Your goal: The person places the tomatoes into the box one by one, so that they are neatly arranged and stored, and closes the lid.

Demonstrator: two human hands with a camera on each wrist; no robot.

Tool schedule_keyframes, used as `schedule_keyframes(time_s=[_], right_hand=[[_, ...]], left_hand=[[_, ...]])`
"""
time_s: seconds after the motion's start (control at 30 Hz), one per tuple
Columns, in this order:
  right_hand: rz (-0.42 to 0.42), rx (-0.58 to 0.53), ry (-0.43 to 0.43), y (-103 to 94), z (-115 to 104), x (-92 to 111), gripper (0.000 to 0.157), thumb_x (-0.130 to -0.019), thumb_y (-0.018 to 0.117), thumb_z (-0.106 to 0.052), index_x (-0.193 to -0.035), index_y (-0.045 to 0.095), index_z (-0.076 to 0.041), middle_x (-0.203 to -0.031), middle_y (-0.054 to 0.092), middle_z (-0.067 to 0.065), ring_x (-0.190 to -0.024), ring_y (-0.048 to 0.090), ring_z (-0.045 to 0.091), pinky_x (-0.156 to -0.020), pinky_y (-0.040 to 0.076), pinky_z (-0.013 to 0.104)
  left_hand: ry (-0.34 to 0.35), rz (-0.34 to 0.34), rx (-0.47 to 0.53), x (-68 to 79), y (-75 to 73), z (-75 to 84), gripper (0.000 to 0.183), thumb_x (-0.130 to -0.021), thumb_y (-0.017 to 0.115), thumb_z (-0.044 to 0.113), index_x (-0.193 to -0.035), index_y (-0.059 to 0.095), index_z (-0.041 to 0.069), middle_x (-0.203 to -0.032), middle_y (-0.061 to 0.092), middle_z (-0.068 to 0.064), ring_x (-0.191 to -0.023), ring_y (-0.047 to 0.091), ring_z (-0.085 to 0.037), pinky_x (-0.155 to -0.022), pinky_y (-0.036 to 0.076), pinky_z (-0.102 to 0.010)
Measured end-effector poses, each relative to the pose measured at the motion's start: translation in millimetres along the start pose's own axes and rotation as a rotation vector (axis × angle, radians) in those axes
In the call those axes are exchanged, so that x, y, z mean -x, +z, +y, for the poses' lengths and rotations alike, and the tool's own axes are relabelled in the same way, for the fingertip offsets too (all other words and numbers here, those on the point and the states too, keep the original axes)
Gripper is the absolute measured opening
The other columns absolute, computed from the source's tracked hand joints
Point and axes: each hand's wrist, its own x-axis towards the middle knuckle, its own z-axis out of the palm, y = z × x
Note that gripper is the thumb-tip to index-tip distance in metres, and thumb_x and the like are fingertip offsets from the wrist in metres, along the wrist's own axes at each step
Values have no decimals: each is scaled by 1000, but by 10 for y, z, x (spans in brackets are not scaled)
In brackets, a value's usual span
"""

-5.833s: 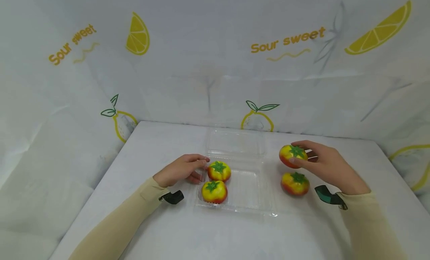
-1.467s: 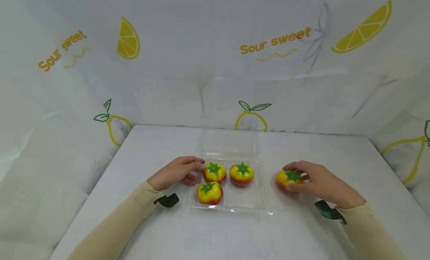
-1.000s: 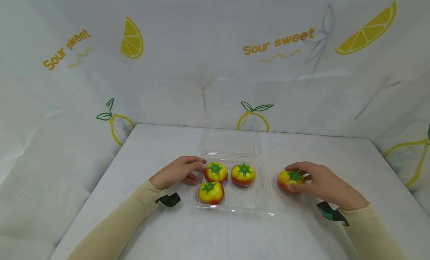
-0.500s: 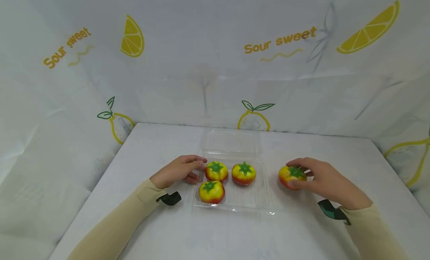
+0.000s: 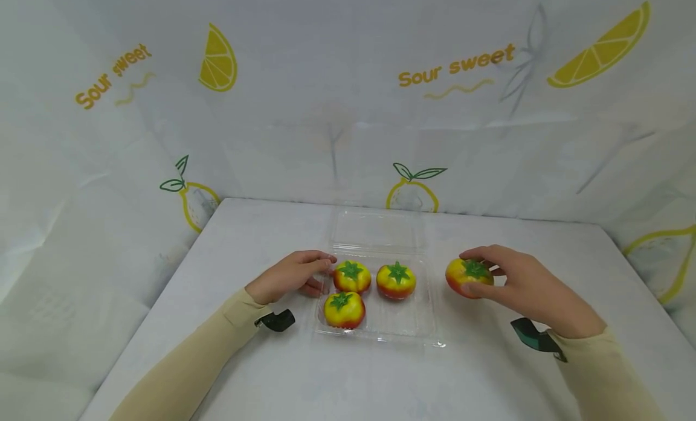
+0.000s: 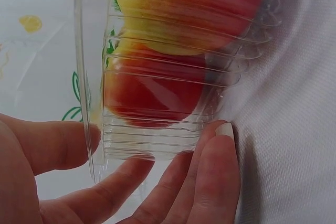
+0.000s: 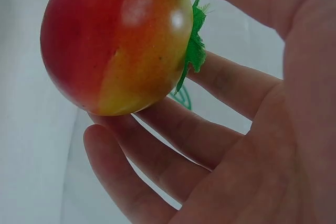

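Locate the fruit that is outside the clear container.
In the head view, the fruit is just right of the clear container, gripped by the right hand; the right wrist view shows it at upper left.

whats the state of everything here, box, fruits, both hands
Clear container: open, front right spot vacant
Lid: folded back behind the container
Back left fruit: inside, leafy top up
Front left fruit: inside, leafy top up
Back right fruit: inside, leafy top up
Held fruit: outside the container, seemingly lifted off the table
Left hand: holding the container's left edge
Right hand: gripping the held fruit
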Motion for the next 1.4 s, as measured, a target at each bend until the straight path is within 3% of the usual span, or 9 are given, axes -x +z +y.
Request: schedule_keyframes(time_s=[0.27,0.5,0.8,1.07,1.27,1.4], right_hand=[[-18,-22,-34,44,-347,-83,62,-91,81,-61,-139,69,-22,-133,72,1,-115,66,22,-94,61,46],[-34,-15,-93,188,-605,-127,55,-92,84,-55,-135,71,-23,-126,72,-3,-109,65,16,-92,61,42],[-61,42,-120,376,-890,-141,51,-92,86,-46,-133,71,-22,-127,71,-2,-108,67,16,-97,64,46],[-93,101,-112,584,-1025,-176,51,-89,89,-46,-131,72,-23,-117,68,-3,-92,60,11,-85,61,35],[-100,111,-128,696,-1071,-188,50,-88,90,-46,-130,73,-24,-120,68,-2,-97,62,11,-89,62,38],[-133,112,-86,725,-1104,-195,53,-87,90,-48,-132,73,-25,-125,68,0,-99,62,13,-92,64,40]], left_hand=[[-7,2,4,7,10,-4,44,-111,60,41,-147,66,14,-135,73,-11,-95,77,-23,-88,68,-35],[-5,1,9,-9,15,1,45,-111,60,41,-147,66,15,-135,72,-11,-95,77,-24,-88,68,-36],[-3,-2,5,-19,18,20,45,-111,60,40,-147,65,15,-138,71,-12,-97,77,-24,-89,68,-36],[1,-4,5,-16,10,42,45,-112,59,40,-148,65,14,-138,71,-12,-96,77,-23,-89,68,-36],[-4,10,9,2,5,30,45,-112,59,39,-148,65,14,-137,71,-11,-95,77,-23,-88,68,-36],[-2,10,10,9,4,23,44,-112,59,39,-148,65,14,-137,71,-12,-95,77,-23,-88,68,-36]])
